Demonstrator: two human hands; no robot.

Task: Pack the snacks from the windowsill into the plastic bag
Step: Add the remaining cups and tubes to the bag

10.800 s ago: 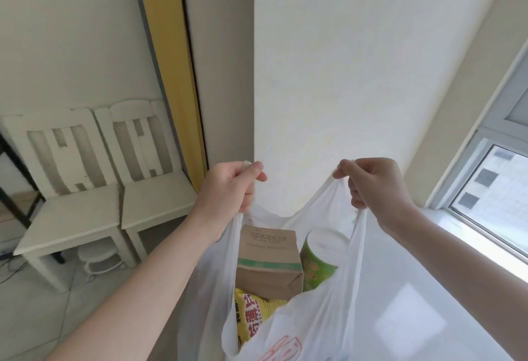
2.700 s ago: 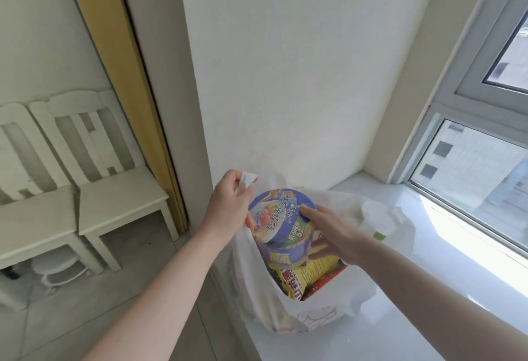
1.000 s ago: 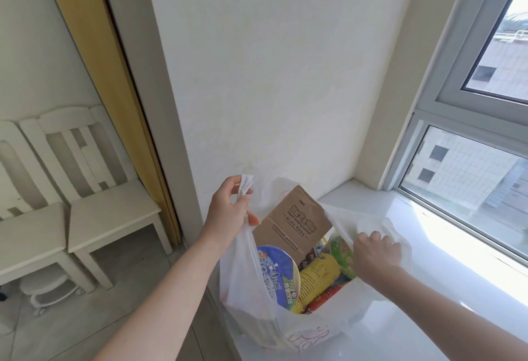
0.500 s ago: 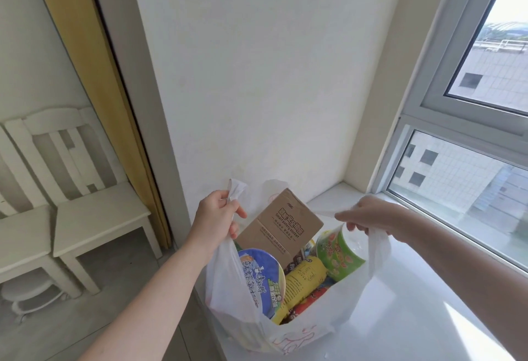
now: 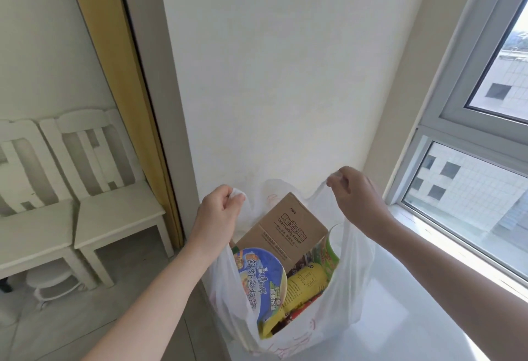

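My left hand (image 5: 218, 219) and right hand (image 5: 355, 193) each pinch a handle of the plastic bag (image 5: 341, 297), spreading its mouth so the packed snacks sit upright on the windowsill (image 5: 423, 317).

Sill: the plastic bag (image 5: 351, 289) is sitting on the left end of the windowsill (image 5: 414, 317), just before the wall (image 5: 285, 75).
Hands: the left hand (image 5: 217, 215) is gripping the bag's left handle; the right hand (image 5: 357, 197) is pinching its right handle.
Inside the bag: the noodle bowl (image 5: 258, 277) is lying near left; the cardboard box (image 5: 285, 229) is leaning behind it; the cup (image 5: 330, 252) is standing right; the packet (image 5: 303, 283) is lying between them.
Right: the window (image 5: 471, 189) is running along the windowsill.
Far left: the chairs (image 5: 114, 217) are standing side by side.
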